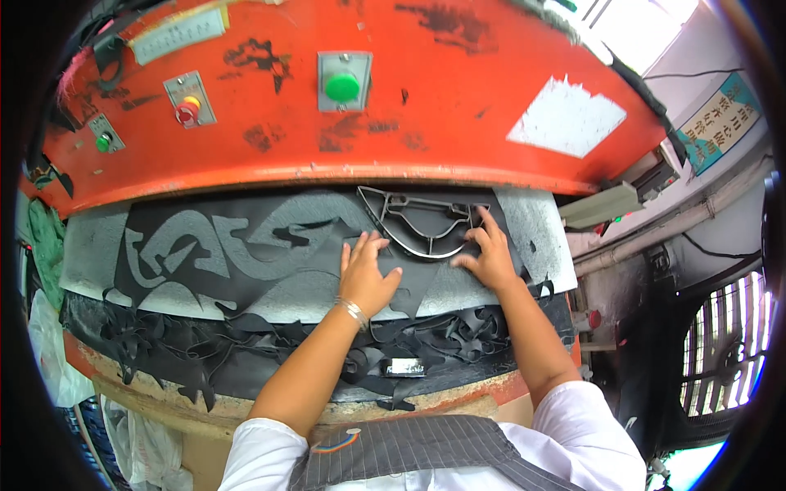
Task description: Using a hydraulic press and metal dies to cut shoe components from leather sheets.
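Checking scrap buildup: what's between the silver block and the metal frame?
Head view, from silver block up to metal frame: loose black scraps, then pale board, then black sheet.

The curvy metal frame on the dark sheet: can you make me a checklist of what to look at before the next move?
1. Metal frame lying on the dark sheet: ok.
2. Frame wholly off the cut-out gaps: cannot tell; its left tip is very close to one.
3. Fingers away from the frame: not ok. The right hand is at its right end, and the left hand is beside its curved edge.
4. Front edge free of black scraps: not ok; they are heaped along it.
5. Both hands off the big green button: ok.
6. Red knob pushed in or out: cannot tell.
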Motion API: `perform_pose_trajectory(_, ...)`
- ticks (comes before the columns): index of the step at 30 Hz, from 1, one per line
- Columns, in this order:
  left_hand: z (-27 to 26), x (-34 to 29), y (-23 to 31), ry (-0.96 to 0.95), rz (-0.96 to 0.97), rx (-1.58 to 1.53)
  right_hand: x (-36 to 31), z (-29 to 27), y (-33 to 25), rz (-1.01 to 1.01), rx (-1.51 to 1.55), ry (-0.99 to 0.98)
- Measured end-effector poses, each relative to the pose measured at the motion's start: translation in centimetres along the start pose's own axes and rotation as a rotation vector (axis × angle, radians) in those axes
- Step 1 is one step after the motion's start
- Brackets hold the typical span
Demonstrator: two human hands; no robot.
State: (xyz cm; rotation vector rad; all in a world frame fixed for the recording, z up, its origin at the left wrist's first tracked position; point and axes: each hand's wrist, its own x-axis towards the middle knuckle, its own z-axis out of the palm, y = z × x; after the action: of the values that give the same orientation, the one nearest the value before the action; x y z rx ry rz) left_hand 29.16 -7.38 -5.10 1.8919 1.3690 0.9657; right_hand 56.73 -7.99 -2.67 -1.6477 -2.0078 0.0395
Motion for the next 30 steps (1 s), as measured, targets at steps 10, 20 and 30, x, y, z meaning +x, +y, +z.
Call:
perform_pose_trajectory(10, -31.9, 4.6, -10.8, 1.004, -0.001, -0.015, 6.5, -3.8, -16.8, -0.171, 0.311, 0.237)
perform_pose_trajectory(20, -40.2, -4.7, -9.0, 0.711, 0.104, 0.175, 2.5, -5.5, -23.0, -0.165, 0.295, 0.146)
perform_pose_trajectory(30, -13.5, -25.6, 3.8, -0.260, 0.037, 0.028, -19.3, -6.7, -20.0, -0.242, 0.118, -0.702)
